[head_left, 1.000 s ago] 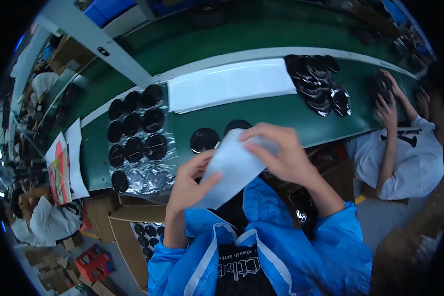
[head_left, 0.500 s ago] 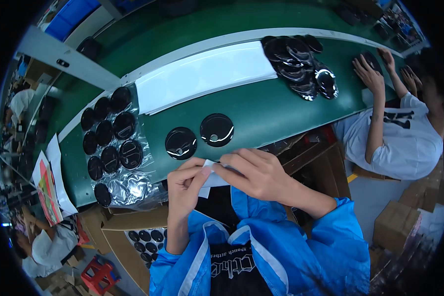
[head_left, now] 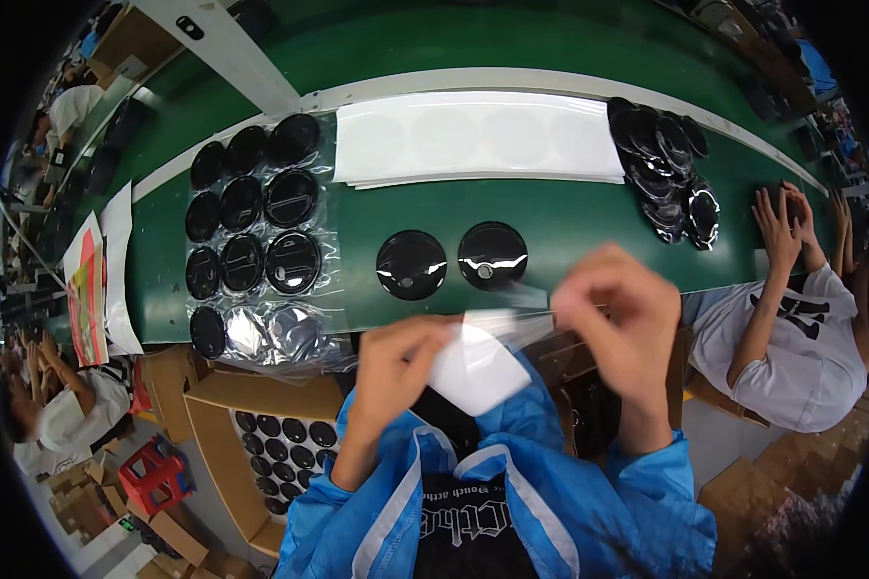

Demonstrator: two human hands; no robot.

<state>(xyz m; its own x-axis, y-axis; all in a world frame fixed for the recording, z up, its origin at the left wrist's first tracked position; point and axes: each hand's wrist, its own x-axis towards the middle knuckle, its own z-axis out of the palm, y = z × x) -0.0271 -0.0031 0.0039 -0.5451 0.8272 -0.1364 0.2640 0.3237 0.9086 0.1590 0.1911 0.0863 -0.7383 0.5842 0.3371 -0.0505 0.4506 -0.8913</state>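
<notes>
Left hand (head_left: 393,372): thumb and fingers pinch the upper left part of a white sheet (head_left: 492,374).
Right hand (head_left: 623,328): blurred, its thumb and fingers drawn together on the end of a clear film (head_left: 526,328).
Table edge: the near rim of a green table (head_left: 570,222) passes by the hands, with a left disc (head_left: 410,264) and a right disc (head_left: 492,255), both black, just inside it.
Room: green surface spreads from the right disc to a heap of black discs (head_left: 661,154); a narrower strip separates the pair from stacked white sheets (head_left: 473,140). Plastic-wrapped discs (head_left: 261,207) fill the left.
White sheet: between the hands, in front of a blue jacket (head_left: 589,502), hanging right of and below the left fingertips.
Direction: one corner points down toward the wearer; its long axis cannot be told.
Film: its long axis runs crosswise, rising slightly from the sheet to the right fingertips.
</notes>
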